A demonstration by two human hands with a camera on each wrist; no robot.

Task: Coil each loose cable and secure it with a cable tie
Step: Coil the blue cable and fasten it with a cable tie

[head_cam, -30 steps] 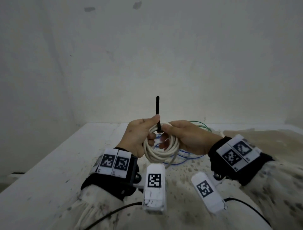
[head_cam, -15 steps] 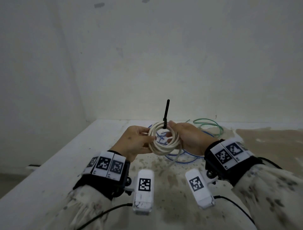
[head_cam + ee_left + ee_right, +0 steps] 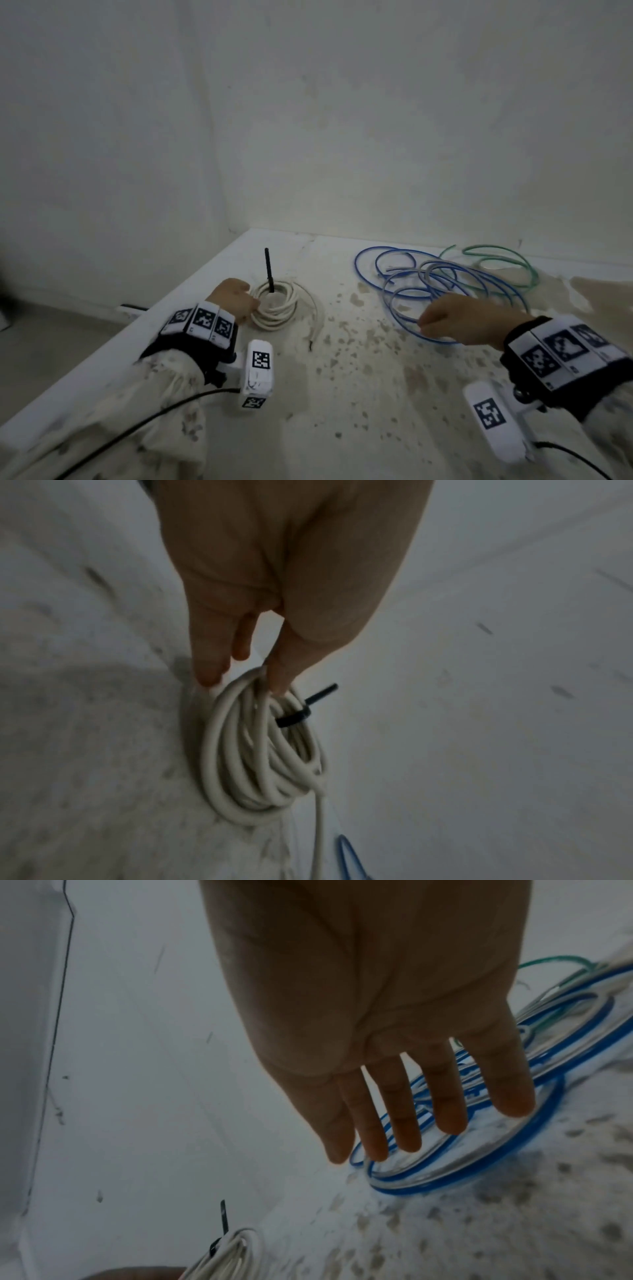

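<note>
Lower left: left hand [image 3: 233, 297] pinching tied white coil [image 3: 278, 309]; right hand [image 3: 394, 1031], fingers spread, over blue cable [image 3: 479, 1161] (snag risk: tangled loops).

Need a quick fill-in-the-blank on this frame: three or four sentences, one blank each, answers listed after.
1. The white cable coil is bound with a cable tie whose colour is ____.
2. The ____ hand pinches the white cable coil at its rim.
3. The right hand reaches with fingers spread toward the loose ____ cable.
4. Behind that cable, near the wall, lies a ____ cable.

Missing words: black; left; blue; green
</note>
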